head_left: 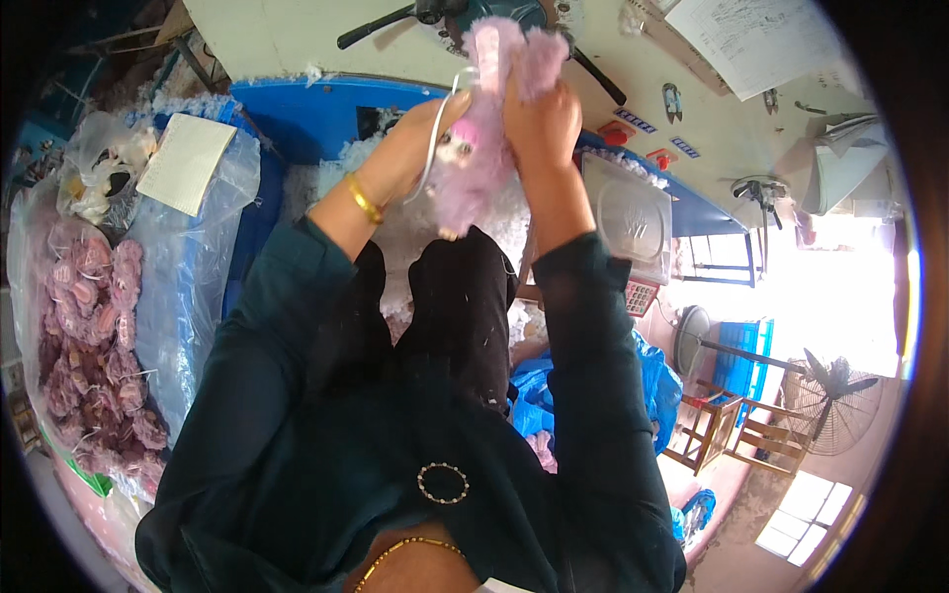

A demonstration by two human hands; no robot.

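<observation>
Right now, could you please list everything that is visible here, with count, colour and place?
plush toy: one, pink, held up between both hands
white stuffing: a heap, white, in the blue bin under the hands
blue bin: one, blue, ahead of the person
bag of plush pieces: one clear bag, pink pieces inside, far left
paper pad: one, white, on the plastic at upper left
scale: one, grey, right of the hands
standing fan: one, dark, lower right
left hand: gold bangle on the wrist, grips the toy
right hand: grips the toy

Toy-stuffing workshop: blue stuffing bin [316, 119], bagged pink plush toys [94, 336], scale [628, 222].
</observation>
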